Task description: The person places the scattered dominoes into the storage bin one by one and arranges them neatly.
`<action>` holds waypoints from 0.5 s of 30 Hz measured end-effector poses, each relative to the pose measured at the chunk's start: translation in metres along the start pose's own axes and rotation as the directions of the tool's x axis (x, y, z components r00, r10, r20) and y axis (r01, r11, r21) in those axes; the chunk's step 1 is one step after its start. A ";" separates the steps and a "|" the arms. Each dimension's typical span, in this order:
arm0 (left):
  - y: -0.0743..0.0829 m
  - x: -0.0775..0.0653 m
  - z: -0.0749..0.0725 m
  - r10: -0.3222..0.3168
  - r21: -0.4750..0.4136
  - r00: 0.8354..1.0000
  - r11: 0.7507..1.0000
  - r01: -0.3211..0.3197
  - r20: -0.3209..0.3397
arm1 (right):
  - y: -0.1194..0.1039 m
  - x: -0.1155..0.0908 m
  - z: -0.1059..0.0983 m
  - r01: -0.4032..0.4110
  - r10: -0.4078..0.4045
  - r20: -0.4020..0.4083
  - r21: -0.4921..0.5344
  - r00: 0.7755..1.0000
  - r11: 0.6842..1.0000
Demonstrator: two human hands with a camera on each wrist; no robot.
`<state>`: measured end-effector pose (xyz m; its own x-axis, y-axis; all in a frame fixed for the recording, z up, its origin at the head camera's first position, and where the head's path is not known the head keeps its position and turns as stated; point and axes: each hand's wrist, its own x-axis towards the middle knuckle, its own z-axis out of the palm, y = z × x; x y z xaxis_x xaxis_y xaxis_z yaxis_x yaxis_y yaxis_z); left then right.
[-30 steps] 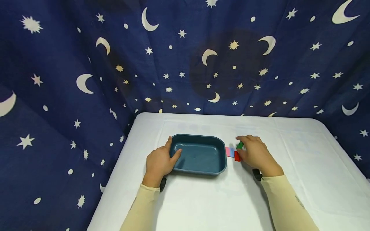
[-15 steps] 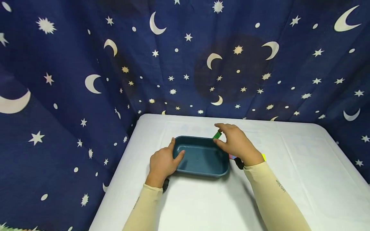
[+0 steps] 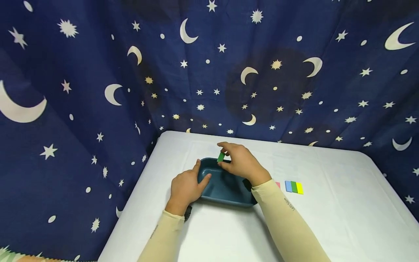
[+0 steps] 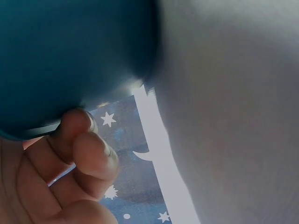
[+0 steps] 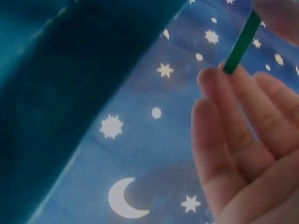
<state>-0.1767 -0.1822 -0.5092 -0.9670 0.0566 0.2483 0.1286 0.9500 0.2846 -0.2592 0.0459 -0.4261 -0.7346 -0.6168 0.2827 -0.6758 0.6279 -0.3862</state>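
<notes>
A dark teal rectangular plastic tray (image 3: 212,187) sits on the white table. My left hand (image 3: 185,185) grips its left end, thumb inside the rim and fingers outside; in the left wrist view the curled fingers (image 4: 93,156) touch the tray wall. Above the tray's far rim my right hand (image 3: 242,162) pinches a small flat green tile (image 3: 221,157) between thumb and fingertips. The right wrist view shows that tile (image 5: 243,43) edge-on, with the tray (image 5: 60,93) to its left. My right forearm and hand hide the tray's right end.
To the right of the tray lie blue, green and yellow flat tiles (image 3: 294,187) side by side. A bit of a pink tile (image 3: 278,184) shows beside the right sleeve. A dark blue star-and-moon curtain (image 3: 229,72) hangs behind and left of the white table (image 3: 340,203).
My right hand has carried the green tile leftward from the tiles to over the tray. The red tile seen earlier is out of sight. My left hand stays on the tray.
</notes>
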 end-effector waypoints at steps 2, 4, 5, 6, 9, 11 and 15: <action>-0.001 -0.001 0.000 0.005 0.000 1.000 1.000 -0.005 0.004 | -0.003 0.005 0.007 -0.014 0.013 0.025 0.019 1.000 1.000; -0.001 -0.001 0.001 0.016 -0.008 1.000 1.000 -0.016 0.001 | -0.006 0.008 0.012 -0.027 0.025 0.055 0.029 0.998 0.999; -0.001 -0.001 0.001 0.022 -0.008 1.000 1.000 -0.022 -0.004 | -0.007 0.010 0.014 -0.026 0.024 0.074 0.026 0.997 0.999; -0.001 -0.001 0.001 0.024 -0.007 1.000 1.000 -0.024 -0.010 | -0.008 0.012 0.017 -0.024 0.022 0.095 0.021 0.995 0.999; -0.002 -0.001 0.001 0.025 0.003 0.999 1.000 -0.024 -0.024 | -0.012 0.019 0.025 0.004 0.001 0.157 -0.033 0.988 0.999; -0.004 -0.001 0.001 0.026 0.018 0.999 1.000 -0.026 -0.027 | -0.014 0.024 0.033 0.024 -0.008 0.194 -0.083 0.981 0.996; -0.007 -0.001 0.001 0.032 0.031 0.999 0.999 -0.032 -0.013 | -0.018 0.031 0.050 0.043 -0.001 0.264 -0.155 0.964 0.987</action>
<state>-0.1771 -0.1888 -0.5118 -0.9594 0.0828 0.2695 0.1523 0.9567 0.2482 -0.2671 -0.0084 -0.4544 -0.6920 -0.7207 0.0406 -0.7080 0.6666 -0.2331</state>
